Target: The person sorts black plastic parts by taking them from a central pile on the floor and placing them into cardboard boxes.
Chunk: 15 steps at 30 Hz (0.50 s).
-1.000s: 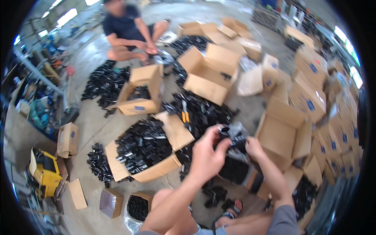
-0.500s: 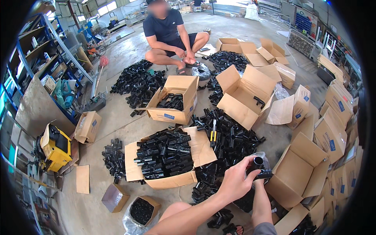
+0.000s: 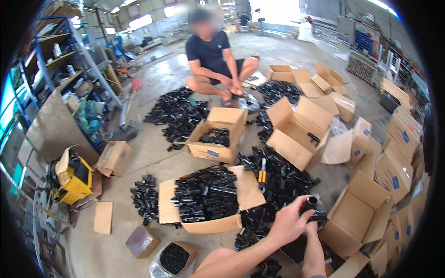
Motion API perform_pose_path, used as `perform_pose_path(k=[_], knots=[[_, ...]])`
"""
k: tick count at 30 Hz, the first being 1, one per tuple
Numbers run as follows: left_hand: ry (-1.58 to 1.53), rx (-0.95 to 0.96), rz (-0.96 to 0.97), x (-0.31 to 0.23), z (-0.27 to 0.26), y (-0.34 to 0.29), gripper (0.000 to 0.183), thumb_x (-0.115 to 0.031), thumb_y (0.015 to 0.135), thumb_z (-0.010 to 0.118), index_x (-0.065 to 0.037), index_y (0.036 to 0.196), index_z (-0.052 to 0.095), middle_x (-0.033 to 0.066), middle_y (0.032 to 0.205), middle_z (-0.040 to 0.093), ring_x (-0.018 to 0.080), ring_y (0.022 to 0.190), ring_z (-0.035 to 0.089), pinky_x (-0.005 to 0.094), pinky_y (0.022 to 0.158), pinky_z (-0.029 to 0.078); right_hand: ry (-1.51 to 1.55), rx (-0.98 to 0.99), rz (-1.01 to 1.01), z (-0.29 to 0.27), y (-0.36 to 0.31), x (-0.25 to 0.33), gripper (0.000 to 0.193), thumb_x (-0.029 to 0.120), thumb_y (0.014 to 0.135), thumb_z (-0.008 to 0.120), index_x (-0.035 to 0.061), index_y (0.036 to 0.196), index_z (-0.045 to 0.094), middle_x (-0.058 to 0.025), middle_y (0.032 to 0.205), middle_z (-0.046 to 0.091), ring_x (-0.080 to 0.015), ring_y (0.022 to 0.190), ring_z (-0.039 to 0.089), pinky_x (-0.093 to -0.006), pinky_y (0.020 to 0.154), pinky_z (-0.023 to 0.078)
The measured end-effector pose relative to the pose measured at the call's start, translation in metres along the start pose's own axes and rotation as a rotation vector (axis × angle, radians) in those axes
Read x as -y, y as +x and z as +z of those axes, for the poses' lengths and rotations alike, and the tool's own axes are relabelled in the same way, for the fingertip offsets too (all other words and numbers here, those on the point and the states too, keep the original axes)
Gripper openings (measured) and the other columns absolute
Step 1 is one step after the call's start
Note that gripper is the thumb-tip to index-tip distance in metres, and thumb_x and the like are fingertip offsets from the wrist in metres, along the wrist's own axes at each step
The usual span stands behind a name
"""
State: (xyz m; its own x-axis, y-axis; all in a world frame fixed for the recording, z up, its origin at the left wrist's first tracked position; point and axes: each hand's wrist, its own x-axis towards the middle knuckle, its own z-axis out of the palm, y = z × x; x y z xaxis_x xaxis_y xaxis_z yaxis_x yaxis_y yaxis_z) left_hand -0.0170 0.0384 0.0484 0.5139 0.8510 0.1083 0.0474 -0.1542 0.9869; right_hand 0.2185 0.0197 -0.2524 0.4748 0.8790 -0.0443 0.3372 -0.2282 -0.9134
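Observation:
My left hand (image 3: 289,221) is closed around a black tubular pipe fitting (image 3: 318,216), thumb on one side and fingers on the other. One round open end of the fitting faces up. My right hand (image 3: 312,228) is just below and behind it, its fingers hidden by the left hand and the fitting. Left of my hands, an open carton (image 3: 211,225) is piled high with similar black fittings (image 3: 206,192). Beyond my hands spreads a loose heap of fittings (image 3: 289,183), with a yellow-orange-handled tool (image 3: 263,176) lying on it.
An open carton (image 3: 350,217) stands right of my hands, near stacked cartons (image 3: 394,169). Small boxes, one holding small black parts (image 3: 174,257), stand at lower left. Across from me a person (image 3: 213,60) squats behind another carton of fittings (image 3: 211,150). Shelving and a yellow machine (image 3: 74,183) are at left.
The whole view has shifted, so the scene sits lower and further right. My hands stay together at the fitting, which remains in the left hand. The person opposite keeps squatting.

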Motion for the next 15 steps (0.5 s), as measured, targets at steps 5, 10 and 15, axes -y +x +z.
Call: perform_pose_path(k=[5, 10, 15], knots=[[-0.005, 0.035, 0.013, -0.005, -0.004, -0.001, 0.037, -0.009, 0.097, 0.068, -0.002, 0.132, 0.059, 0.0154, 0.113, 0.074, 0.0229, 0.106, 0.073, 0.0344, 0.092, 0.055, -0.337, -0.192, 0.258, -0.018, -0.025, -0.037, 0.047, 0.032, 0.095, 0.065, 0.0076, 0.135, 0.063, -0.0194, 0.133, 0.066, -0.0326, 0.127, 0.062, -0.0441, 0.103, 0.049], [0.016, 0.006, -0.011, -0.005, -0.009, -0.001, 0.037, -0.009, 0.096, 0.068, -0.002, 0.131, 0.059, 0.0167, 0.114, 0.074, 0.025, 0.106, 0.073, 0.0356, 0.091, 0.055, -0.523, -0.294, 0.366, -0.036, -0.024, -0.077, 0.034, 0.019, 0.084, 0.071, 0.0002, 0.112, 0.07, -0.0249, 0.101, 0.074, -0.0419, 0.099, 0.071, -0.0479, 0.091, 0.054], [-0.049, -0.021, -0.023, -0.001, -0.005, 0.002, 0.036, -0.007, 0.096, 0.068, 0.0, 0.131, 0.06, 0.0158, 0.114, 0.074, 0.0231, 0.107, 0.073, 0.0356, 0.094, 0.055, -0.205, -0.557, 0.246, -0.033, -0.034, -0.041, 0.022, 0.006, 0.086, 0.064, -0.0041, 0.105, 0.068, -0.0176, 0.089, 0.074, -0.0285, 0.079, 0.073, -0.0398, 0.075, 0.057]])
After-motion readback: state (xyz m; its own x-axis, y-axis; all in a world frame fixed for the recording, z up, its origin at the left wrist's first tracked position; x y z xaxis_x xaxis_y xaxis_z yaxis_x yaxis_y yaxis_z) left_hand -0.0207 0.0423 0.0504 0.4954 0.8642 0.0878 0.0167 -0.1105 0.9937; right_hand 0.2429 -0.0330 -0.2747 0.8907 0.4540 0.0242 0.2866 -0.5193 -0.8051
